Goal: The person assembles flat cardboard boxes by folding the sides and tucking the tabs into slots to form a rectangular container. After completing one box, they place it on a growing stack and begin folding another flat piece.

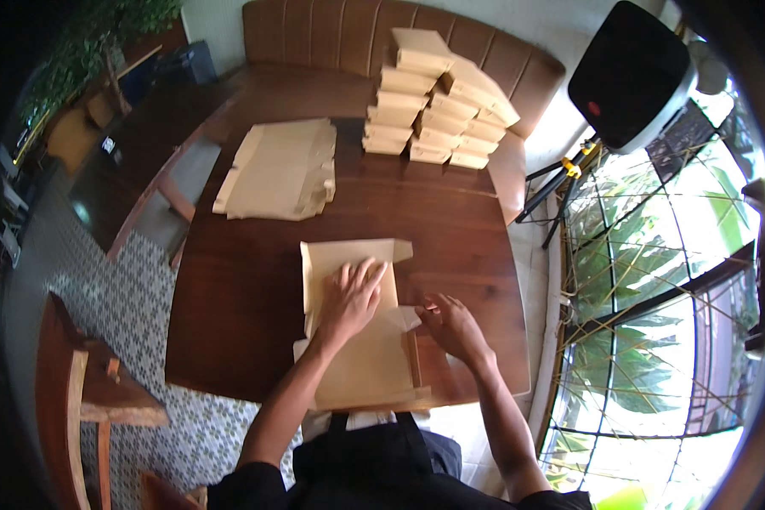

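Observation:
An unfolded brown cardboard box (361, 365) lies on the wooden table in front of me, its side wall on the right standing partly up. My left hand (351, 297) rests flat on the far panel, fingers stretched out and slightly spread. At the box's right edge, my right hand (452, 323) has its fingers curled in by a small corner flap (410, 318), which it appears to pinch; the fingertips are partly hidden. Farther off to the left is a pile of flat cardboard blanks (280, 166).
Folded cardboard boxes (438, 115) are stacked in several layers at the table's (238, 323) far right. Behind them runs a brown padded bench (314, 38). A black speaker (629, 76) on a tripod stands right, beside a barred window (654, 314). A wooden chair (76, 399) is at left.

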A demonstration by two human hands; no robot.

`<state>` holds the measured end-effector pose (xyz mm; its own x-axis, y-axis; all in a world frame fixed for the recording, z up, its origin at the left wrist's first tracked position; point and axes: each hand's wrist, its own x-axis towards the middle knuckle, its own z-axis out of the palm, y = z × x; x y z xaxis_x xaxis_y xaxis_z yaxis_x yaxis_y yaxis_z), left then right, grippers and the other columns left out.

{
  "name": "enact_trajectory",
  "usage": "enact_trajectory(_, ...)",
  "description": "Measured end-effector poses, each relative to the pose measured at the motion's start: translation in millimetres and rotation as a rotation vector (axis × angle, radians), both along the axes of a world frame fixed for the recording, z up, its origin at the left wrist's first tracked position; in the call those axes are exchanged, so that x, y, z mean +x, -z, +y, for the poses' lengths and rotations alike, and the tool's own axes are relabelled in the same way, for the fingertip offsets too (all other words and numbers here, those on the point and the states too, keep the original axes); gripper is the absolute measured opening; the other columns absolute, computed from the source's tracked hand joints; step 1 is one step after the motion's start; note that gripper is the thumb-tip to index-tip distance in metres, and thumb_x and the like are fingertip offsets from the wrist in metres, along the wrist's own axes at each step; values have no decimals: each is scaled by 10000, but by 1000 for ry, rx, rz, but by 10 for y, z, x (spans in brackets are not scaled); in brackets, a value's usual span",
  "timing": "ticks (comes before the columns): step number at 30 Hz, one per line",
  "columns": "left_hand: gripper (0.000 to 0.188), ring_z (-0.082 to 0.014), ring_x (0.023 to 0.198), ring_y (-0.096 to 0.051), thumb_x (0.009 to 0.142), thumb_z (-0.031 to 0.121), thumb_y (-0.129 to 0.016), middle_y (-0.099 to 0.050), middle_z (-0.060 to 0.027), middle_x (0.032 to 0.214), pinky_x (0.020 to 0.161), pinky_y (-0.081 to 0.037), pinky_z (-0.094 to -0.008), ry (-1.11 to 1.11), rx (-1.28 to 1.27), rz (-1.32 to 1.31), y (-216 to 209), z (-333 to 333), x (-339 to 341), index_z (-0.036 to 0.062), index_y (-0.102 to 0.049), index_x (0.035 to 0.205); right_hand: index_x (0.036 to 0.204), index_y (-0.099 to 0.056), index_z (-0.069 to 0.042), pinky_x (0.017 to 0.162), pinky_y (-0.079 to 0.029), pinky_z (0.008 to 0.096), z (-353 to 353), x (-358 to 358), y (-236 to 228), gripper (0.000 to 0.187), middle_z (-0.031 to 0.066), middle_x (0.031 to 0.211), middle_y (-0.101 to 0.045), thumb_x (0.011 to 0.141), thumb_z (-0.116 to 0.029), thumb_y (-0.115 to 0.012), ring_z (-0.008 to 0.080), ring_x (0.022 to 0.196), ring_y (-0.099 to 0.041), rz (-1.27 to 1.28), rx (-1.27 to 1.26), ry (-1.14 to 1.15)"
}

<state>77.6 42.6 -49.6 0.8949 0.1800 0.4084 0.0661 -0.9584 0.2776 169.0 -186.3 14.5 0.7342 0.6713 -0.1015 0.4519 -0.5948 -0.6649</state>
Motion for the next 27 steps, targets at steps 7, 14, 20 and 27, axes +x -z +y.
enact_trajectory(7, 817, -416, 1494, -410, 1070, 460, -647, -288, -214, 1701, 1156, -347, -677, 88, -448, -42, -61, -18, -158, 169, -237, 1714, 1399, -630, 13, 942, -590, 400, 84, -209, -177, 474, 186, 1211, -775, 1064, -317, -690, 253, 1120, -755, 256, 229, 130)
enact_trajectory(14, 864, -344, 1468, -447, 980, 481, -744, -504, -161, 1593, 1212, -316, -531, 70, -365, 148, -42, -17, -247, 35, -389, 1630, 1390, -641, -20, 1196, -388, 506, 145, -519, -7, 465, 187, 1449, -665, 956, -162, -730, 398, 1351, -600, -361, 44, -368)
enact_trajectory(20, 938, -338, 1453, -448, 933, 557, -763, -498, -138, 1577, 1189, -334, -538, 11, -256, 151, -27, -148, -247, 22, -406, 1616, 1451, -558, 20, 968, -601, 467, 31, -497, -57, 408, 303, 1383, -667, 1064, -107, -590, 438, 1252, -695, 190, 312, -180)
enact_trajectory(27, 952, -312, 1433, -464, 896, 503, -812, -501, -108, 1574, 1170, -350, -532, -3, -223, 123, -2, -165, -259, 51, -400, 1626, 1457, -618, -56, 1247, -312, 571, 79, -387, 84, 476, 227, 1634, -472, 1043, -288, -655, 394, 1537, -417, -460, -94, -253)
